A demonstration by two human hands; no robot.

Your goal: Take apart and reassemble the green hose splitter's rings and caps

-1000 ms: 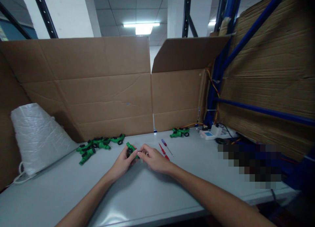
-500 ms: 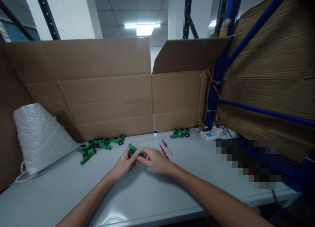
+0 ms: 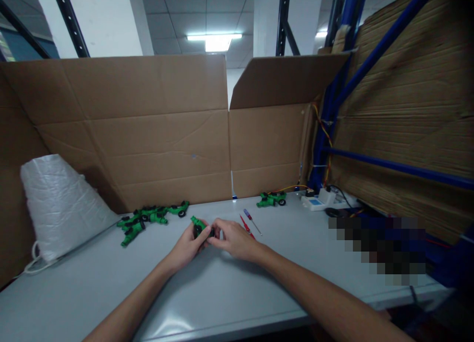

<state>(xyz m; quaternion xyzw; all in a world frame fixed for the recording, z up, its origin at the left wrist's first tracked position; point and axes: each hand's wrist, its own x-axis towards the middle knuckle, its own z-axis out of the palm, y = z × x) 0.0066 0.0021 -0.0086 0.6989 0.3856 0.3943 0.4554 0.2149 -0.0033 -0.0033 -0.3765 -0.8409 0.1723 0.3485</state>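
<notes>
My left hand [image 3: 186, 246] is wrapped round a small green toy car [image 3: 196, 222] with black parts, held just above the table. The car's green end sticks out past my fingers, and much of its body is hidden by them. At its right end, the thumb and fingers of my right hand [image 3: 234, 239] pinch close to a dark round part that looks like a wheel. Beyond my right hand lie a red pen-like tool [image 3: 246, 227] and a screwdriver [image 3: 253, 222] with a purple and red handle.
Several similar green toy cars [image 3: 150, 215] lie in a cluster at the back left, and another green toy car [image 3: 271, 199] sits at the back right. A white sack [image 3: 62, 208] leans at left. Cardboard walls [image 3: 159, 134] and a power strip [image 3: 318, 201] border the table [image 3: 222, 297].
Both hands stay almost in place around the toy car, its green end tilted slightly to the left. The view has shifted very slightly.
</notes>
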